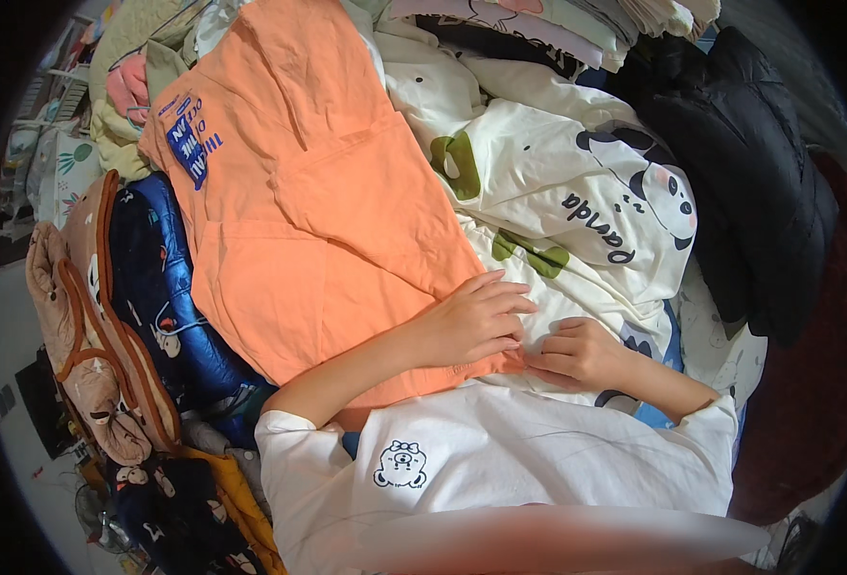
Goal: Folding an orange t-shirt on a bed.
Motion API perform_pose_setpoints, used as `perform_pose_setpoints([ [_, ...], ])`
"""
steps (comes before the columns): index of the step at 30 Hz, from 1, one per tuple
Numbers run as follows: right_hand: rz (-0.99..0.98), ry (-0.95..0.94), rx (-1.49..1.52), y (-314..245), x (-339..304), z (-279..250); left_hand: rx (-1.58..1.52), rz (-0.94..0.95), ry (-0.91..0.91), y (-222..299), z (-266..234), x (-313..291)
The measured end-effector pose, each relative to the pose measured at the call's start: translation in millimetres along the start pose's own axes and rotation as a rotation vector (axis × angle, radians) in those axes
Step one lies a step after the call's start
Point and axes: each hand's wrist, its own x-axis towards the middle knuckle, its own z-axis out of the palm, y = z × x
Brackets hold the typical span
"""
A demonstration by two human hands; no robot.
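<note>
An orange T-shirt (pixel 347 201) with blue print lies spread lengthwise in front of me, creased through its middle, its lower end close to my body. My left hand (pixel 481 314) rests on the shirt's lower right edge, its fingers stretched out and slightly bent. Just right of it, my right hand (pixel 577 355) is closed, its curled fingertips at the orange hem's corner, apparently pinching it; the exact grip is partly hidden. Under and beside both hands spreads a white panda-print cloth (pixel 558 144) with green patches.
Folded light clothes (pixel 558 29) are stacked at the far side. A black puffy jacket (pixel 740 172) lies at the right above a dark red cloth (pixel 797 412). To the left are a shiny dark blue garment (pixel 155 249) and a beige, brown-edged garment (pixel 107 364).
</note>
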Motion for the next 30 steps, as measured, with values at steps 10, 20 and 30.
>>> perform_pose_setpoints([
  [10,0.036,-0.006,0.040,2.6,1.3,-0.7,-0.098,-0.012,-0.009,2.4,-5.6,0.4],
  [20,0.097,0.053,0.026,1.2,-1.2,4.1,-0.210,-0.046,-0.104,2.4,-1.5,6.4],
  [30,0.087,0.086,0.015,1.1,-2.3,5.7,-0.182,-0.076,-0.091,3.4,6.6,8.2],
])
